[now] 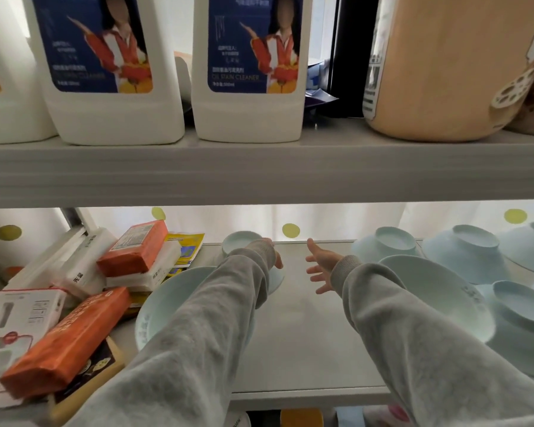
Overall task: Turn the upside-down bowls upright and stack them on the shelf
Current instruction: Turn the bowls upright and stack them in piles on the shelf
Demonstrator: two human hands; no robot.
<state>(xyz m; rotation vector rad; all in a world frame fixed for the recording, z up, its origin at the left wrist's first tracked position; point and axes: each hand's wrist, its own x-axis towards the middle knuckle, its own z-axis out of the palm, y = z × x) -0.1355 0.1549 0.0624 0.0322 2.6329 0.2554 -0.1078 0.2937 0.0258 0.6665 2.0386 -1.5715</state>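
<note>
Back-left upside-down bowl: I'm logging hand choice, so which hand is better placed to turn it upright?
Left, probably. The left hand is against the side of that upside-down bowl, its grip hidden by the sleeve. The right hand is spread open above bare shelf, touching nothing.

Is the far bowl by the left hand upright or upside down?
Upside down: the bowl shows its foot ring on top, rim on the shelf.

Both arms are in long, loose grey sleeves made of soft, fuzzy cloth. The left sleeve and the right sleeve each end in a ribbed cuff. The left cuff covers most of the left hand. The right hand is bare.
</note>
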